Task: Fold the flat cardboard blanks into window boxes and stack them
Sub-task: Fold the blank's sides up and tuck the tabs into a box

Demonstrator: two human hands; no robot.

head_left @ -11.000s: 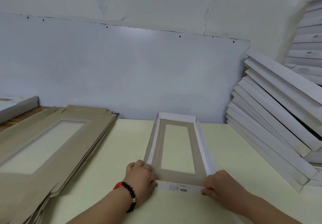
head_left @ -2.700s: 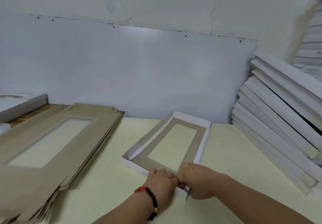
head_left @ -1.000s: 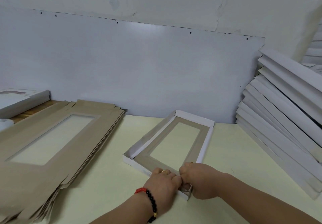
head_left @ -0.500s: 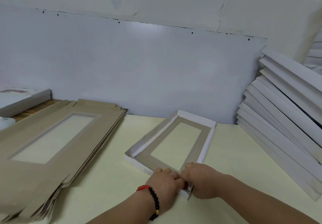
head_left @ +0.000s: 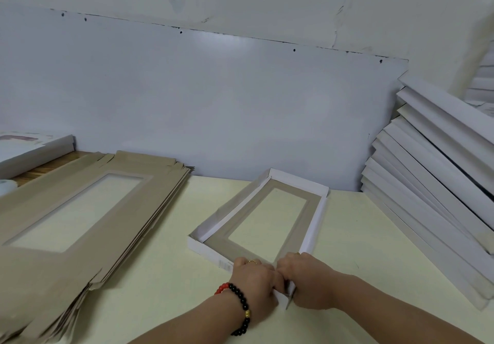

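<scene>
Shallow white cardboard window box with grey-brown inner frame (head_left: 263, 216) lies on the pale yellow counter (head_left: 165, 276), long axis running 7 to 1 o'clock. Both hands meet at its near corner, 6 o'clock end. Left hand (head_left: 255, 278) and right hand (head_left: 307, 280) pinch the corner flap, fingers curled, knuckles touching. Judgement: last corner tuck. Flat brown blanks (head_left: 80, 218) at 9 o'clock; finished white stack (head_left: 433, 183) at 3 o'clock, nearer the right hand.

flat blanks (head_left: 80, 210) left, leaning boxes (head_left: 433, 196) right (open table (head_left: 361, 236) between).
</scene>
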